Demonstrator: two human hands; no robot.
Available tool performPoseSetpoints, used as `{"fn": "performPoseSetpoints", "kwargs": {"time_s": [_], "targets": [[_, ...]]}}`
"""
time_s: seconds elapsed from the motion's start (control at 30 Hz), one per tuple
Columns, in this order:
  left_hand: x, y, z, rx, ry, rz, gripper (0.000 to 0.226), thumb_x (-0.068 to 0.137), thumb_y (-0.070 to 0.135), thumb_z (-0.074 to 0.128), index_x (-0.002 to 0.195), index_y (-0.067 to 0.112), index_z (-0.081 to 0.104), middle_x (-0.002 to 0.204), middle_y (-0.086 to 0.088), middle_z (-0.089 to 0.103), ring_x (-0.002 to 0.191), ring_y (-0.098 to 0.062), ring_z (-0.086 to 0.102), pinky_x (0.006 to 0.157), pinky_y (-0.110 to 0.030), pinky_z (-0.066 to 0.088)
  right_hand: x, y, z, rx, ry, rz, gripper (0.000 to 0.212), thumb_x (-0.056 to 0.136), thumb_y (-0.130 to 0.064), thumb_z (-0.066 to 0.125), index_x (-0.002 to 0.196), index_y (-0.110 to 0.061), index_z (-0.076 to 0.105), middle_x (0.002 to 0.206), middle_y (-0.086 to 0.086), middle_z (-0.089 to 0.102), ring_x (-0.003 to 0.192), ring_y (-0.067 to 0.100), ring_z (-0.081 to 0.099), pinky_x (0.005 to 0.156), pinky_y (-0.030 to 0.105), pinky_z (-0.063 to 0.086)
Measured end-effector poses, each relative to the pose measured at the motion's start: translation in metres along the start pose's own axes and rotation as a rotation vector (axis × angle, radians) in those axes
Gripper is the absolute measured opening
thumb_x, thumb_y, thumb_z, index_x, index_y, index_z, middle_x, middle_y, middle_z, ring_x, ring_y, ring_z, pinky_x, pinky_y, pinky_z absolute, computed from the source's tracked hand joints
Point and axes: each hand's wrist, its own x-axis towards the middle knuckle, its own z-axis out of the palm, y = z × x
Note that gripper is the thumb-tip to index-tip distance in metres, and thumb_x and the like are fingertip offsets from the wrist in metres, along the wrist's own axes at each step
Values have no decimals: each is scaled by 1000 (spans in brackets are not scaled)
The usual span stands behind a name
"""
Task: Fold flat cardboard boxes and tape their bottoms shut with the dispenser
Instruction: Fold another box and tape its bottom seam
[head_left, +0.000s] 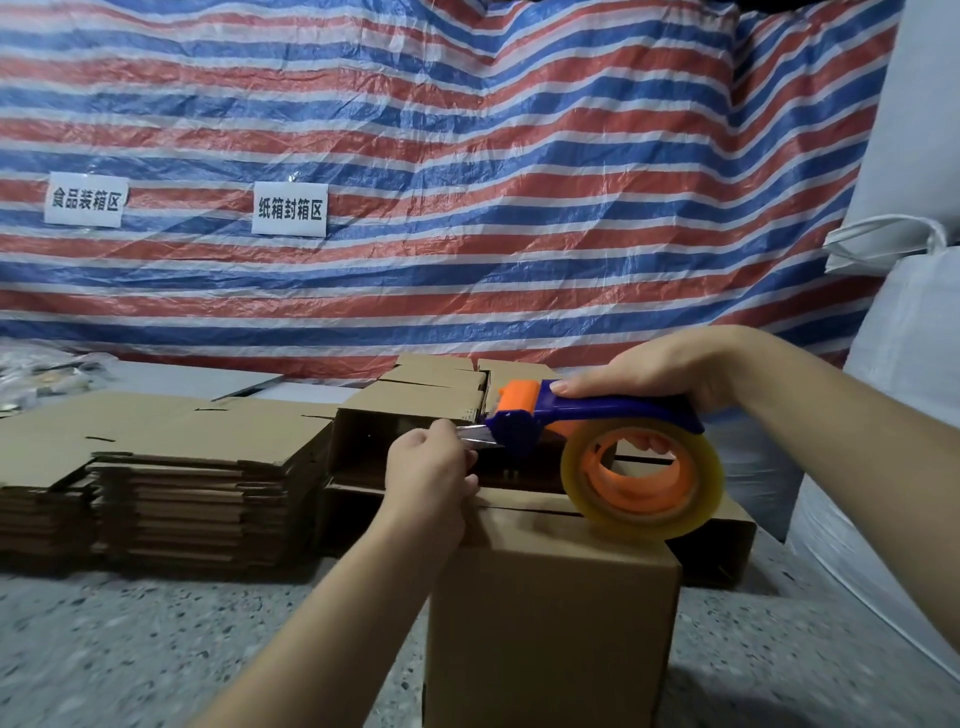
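My right hand (670, 379) grips the blue-and-orange plastic tape dispenser (587, 426) above the brown cardboard box (550, 613); my left hand (431, 467) pinches its tape end.

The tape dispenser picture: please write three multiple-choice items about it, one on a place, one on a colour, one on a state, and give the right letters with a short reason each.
1. Where does the stack of flat cardboard lie?
A. left of the standing box
B. on top of the standing box
C. right of the white sacks

2. Which colour is the handle of the tape dispenser?
A. green
B. blue
C. black

3. What is the left hand doing?
A. lying flat on the floor
B. lifting a flat cardboard
C. pinching the tape end at the front of the dispenser

Answers:
1 A: the stack of flat cardboard sits left of the standing box.
2 B: the tape dispenser, held in the grip of the right hand, has a blue handle.
3 C: the left hand has its fingertips closed at the dispenser's front.
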Motion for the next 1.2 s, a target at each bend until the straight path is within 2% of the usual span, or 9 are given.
{"fn": "performPoseSetpoints", "kwargs": {"time_s": [0.17, 0.27, 0.37, 0.43, 0.47, 0.57, 0.77, 1.0, 1.2], "targets": [[1, 0, -1, -135, 96, -50, 24, 101, 15, 42, 80, 8, 53, 74, -6, 51, 64, -15, 50, 79, -39, 55, 2, 1, -3, -28, -20, 23, 95, 43, -79, 71, 114, -16, 66, 87, 5, 79, 65, 14, 74, 54, 25, 55], [4, 2, -5, -227, 105, -113, 21, 102, 15, 45, 85, 7, 55, 77, -6, 55, 62, -16, 56, 69, -41, 56, 0, -4, -4, -74, -35, 80, 94, 43, -77, 72, 112, -15, 65, 83, 6, 79, 63, 14, 73, 53, 24, 55], [10, 4, -24, -2, 45, 45, 21, 97, 14, 49, 79, 7, 58, 75, -7, 60, 70, -20, 60, 69, -40, 55, 3, -9, -1, -118, -39, 109, 91, 44, -77, 72, 110, -15, 64, 78, 5, 78, 60, 14, 73, 52, 24, 55], [10, 3, -45, 225, -13, 208, 26, 92, 18, 55, 68, 12, 58, 61, -2, 54, 63, -19, 50, 62, -36, 45, 7, -15, 1, -171, -35, 111, 96, 39, -77, 73, 112, -16, 63, 83, 6, 79, 66, 16, 74, 56, 25, 56], [10, 1, -55, 310, -36, 227, 29, 93, 24, 59, 66, 12, 59, 57, 0, 51, 60, -18, 47, 61, -35, 41, 9, -18, 2, -192, -29, 112, 97, 38, -77, 74, 113, -16, 63, 87, 7, 79, 70, 18, 75, 58, 26, 57], [9, -9, -71, 386, -76, 161, 35, 92, 36, 65, 75, 5, 66, 51, 4, 48, 53, -13, 45, 59, -31, 42, 12, -26, 7, -237, -35, 114, 87, 48, -74, 73, 111, -16, 63, 86, 6, 79, 68, 17, 75, 57, 25, 57], [10, -22, -80, 326, -128, 52, 29, 94, 29, 64, 83, 3, 68, 54, 1, 55, 43, -9, 48, 52, -28, 43, 15, -37, 14, -303, -64, 133, 73, 62, -72, 72, 109, -17, 63, 85, 5, 79, 66, 16, 75, 57, 24, 57], [14, -29, -83, 380, -140, -12, 32, 96, 31, 61, 71, 10, 59, 48, 3, 49, 40, -9, 46, 54, -29, 45, 15, -43, 17, -335, -96, 145, 69, 65, -70, 71, 107, -16, 63, 74, 3, 77, 59, 15, 73, 50, 23, 55], [15, -40, -84, 404, -160, -39, 31, 96, 32, 61, 74, 11, 56, 50, 3, 47, 43, -11, 45, 53, -27, 45, 17, -48, 20, -356, -118, 148, 62, 76, -67, 69, 107, -14, 65, 73, 3, 76, 56, 12, 70, 49, 21, 54]]}}
